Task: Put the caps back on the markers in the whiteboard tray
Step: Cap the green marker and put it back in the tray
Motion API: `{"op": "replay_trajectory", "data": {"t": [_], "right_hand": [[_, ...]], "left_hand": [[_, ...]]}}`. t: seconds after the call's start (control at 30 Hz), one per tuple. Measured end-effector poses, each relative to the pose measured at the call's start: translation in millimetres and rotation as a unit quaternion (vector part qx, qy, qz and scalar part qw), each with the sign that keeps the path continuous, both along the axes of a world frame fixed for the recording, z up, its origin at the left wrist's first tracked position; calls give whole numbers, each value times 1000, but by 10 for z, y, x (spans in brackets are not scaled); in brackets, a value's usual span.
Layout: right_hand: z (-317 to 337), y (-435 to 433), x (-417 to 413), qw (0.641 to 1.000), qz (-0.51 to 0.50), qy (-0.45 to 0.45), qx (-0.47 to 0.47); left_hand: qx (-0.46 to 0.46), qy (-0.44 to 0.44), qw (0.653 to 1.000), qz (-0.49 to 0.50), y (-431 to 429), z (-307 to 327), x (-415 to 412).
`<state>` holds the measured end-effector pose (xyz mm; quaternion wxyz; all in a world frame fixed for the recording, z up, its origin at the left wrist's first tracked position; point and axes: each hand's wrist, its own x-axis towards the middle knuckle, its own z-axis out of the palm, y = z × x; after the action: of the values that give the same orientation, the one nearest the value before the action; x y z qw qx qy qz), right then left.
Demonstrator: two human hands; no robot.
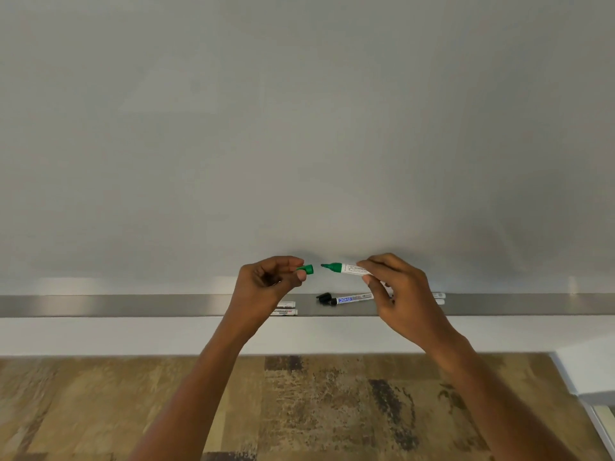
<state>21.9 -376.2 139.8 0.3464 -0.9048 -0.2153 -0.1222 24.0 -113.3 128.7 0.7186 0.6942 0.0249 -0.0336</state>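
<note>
My left grip pinches the green cap. My right grip pinches the marker. Tip faces cap, just apart.

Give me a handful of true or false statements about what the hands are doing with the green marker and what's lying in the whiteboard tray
1. The left hand holds the green cap. True.
2. The green cap is already pushed onto the green marker. False: a gap separates the cap from the marker's bare tip.
3. The right hand holds the green marker by its white barrel, tip pointing toward the cap. True.
4. The green marker rests in the whiteboard tray. False: it is held up in front of the board, above the tray.
5. A loose black cap lies in the tray beside the black marker. True.
</note>
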Motion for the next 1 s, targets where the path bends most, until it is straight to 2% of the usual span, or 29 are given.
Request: {"op": "replay_trajectory", "data": {"t": [0.2, 0.53, 0.77, 1.0], "right_hand": [[142, 31, -57, 1000, 7, -7, -13], [122, 68, -176, 999, 31, -11, -12], [121, 120, -219, 999, 33, 19, 19], [132, 207, -257, 999, 19, 25, 9]], "left_hand": [[-4, -20, 1000, -13, -39, 246, -47], [0, -10, 1000, -23, -55, 157, -153], [-141, 49, 989, -6, -155, 106, -239], [-187, 71, 979, -26, -182, 117, -193]]}}
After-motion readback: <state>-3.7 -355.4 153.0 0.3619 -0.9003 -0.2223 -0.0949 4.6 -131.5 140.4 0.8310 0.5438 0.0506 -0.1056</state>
